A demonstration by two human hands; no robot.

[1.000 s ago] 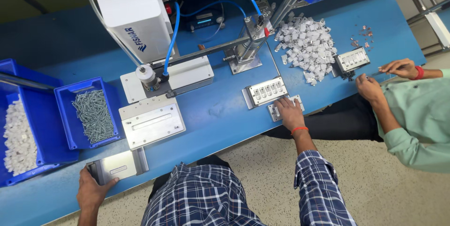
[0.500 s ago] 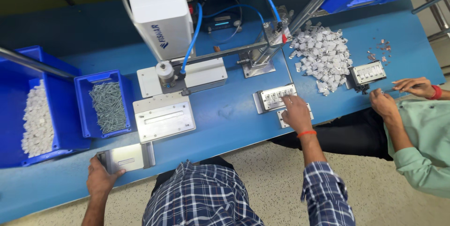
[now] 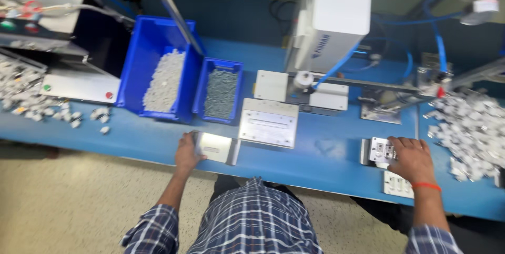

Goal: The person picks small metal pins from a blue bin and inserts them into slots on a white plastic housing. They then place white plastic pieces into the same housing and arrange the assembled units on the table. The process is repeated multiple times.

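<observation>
head view, looking down, blue bench (image 3: 326,154) near

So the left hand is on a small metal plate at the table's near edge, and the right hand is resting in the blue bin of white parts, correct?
Not quite. The left hand does touch the small metal plate at the near edge, but the head view shows the right hand on a small metal fixture on the table, far from the blue bin of white parts.

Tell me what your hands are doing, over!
Left hand gripping small metal block at bench edge. Right hand flat on metal fixture plate, second plate just beneath. Pile of white plastic parts beside right hand; nothing blocking.
</observation>
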